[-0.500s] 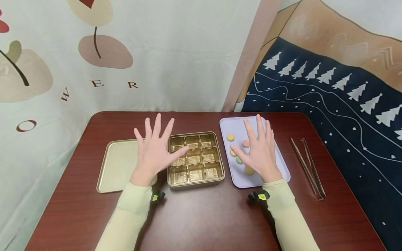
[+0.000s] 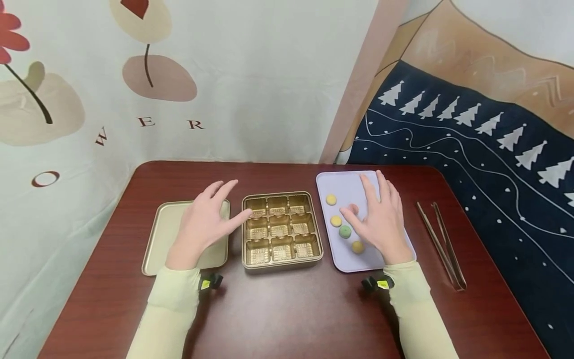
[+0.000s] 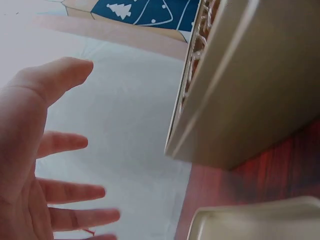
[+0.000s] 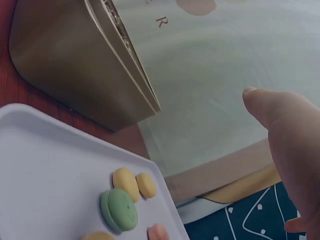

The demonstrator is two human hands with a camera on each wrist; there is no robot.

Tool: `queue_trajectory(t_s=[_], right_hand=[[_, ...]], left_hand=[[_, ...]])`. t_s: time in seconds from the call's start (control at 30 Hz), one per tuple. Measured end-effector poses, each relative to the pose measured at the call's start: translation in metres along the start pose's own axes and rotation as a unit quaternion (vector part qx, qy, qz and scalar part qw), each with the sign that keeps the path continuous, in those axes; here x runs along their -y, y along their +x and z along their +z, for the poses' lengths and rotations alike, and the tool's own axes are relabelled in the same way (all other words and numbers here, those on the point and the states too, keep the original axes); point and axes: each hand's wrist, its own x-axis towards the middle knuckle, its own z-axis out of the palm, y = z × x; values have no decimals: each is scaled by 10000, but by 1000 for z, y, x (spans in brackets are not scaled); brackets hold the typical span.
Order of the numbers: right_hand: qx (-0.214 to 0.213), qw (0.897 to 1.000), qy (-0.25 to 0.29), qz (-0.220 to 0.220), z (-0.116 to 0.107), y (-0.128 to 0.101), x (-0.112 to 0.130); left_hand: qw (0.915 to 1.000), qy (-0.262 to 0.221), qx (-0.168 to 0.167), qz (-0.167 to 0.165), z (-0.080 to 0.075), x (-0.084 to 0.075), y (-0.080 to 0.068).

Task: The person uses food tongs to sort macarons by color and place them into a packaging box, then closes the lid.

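Note:
My left hand (image 2: 204, 224) hovers over the flat gold lid (image 2: 161, 239), fingers spread and nothing in them; its thumb reaches toward the gold tin (image 2: 282, 267). That tin holds a gold insert (image 2: 279, 227) divided into small square compartments. Over the right half of the lilac tray (image 2: 325, 182) my right hand (image 2: 378, 224) is held with fingers apart, also holding nothing. Macarons lie on this tray: a green macaron (image 4: 119, 210), several yellow ones including a yellow macaron (image 2: 331, 199), and a pink macaron (image 4: 158, 232) partly covered by my right thumb in the head view.
Metal tongs (image 2: 444, 247) lie at the right side of the dark red wooden table (image 2: 287, 309). Behind the table hangs a pale printed cloth (image 2: 260, 99), with a dark blue cloth (image 2: 448, 144) patterned with white trees on the right.
Both hands have turned from flat, fully spread palms to a looser pose. The left has shifted left, away from the tin; the right has moved slightly right, uncovering more macarons.

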Motion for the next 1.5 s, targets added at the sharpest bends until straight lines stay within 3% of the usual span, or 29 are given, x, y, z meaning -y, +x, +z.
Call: queue_trajectory(t_s=[0.13,0.27,0.47,0.9,1.13,1.5], right_hand=[[104,9999,93,64,-2,-5,-7],[166,9996,101,196,-6,-10,-14],[221,9993,-36,284,-17,-17,-29],[291,9968,-297,689,-28,-44,-82],[525,9919,-432,1076,-38,-55,-104],[1295,9663,-550,2154,-41,-72,-145]], left_hand=[[9982,-447,391,-19,0,9,-7],[9929,-856,805,196,1,18,-14],[9832,-1370,1178,262,9,28,-24],[9676,-2103,1387,179,31,31,-32],[9614,-2356,1404,227,40,32,-33],[9509,-2694,1509,214,44,36,-32]])
